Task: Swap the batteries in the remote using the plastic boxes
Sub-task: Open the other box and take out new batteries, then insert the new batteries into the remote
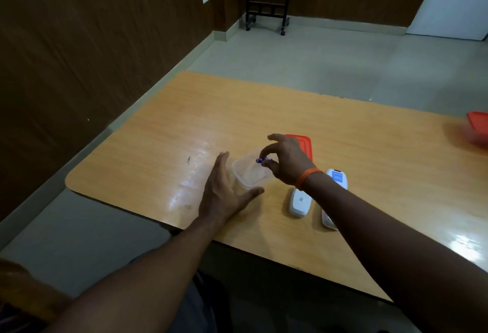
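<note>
Writing: nothing I can read. The white remote (299, 202) lies back up and carries a small dark square mark, too small to make out. A second white piece (337, 177) beside it has a blue label, its print also illegible. My right forearm crosses this piece, and I cannot tell whether it is a cover or another remote.

Containers: a clear plastic box (249, 174), lid off, sits on the wooden table (158, 134) near the front edge. Its inside looks bare, though glare and my hands hide part of it. A red lid (305, 145) lies flat just behind the box. Another red-lidded box (478, 128) sits at the far right edge, blurred.

Task item: a small purple battery (264, 160), lying roughly level, above the open box.

Hands: my right hand (287, 163) pinches the battery between thumb and fingertips, with an orange thread band (309, 175) on the wrist. My left hand (224, 192) is spread wide with fingers straight, steadying the box's left side.
</note>
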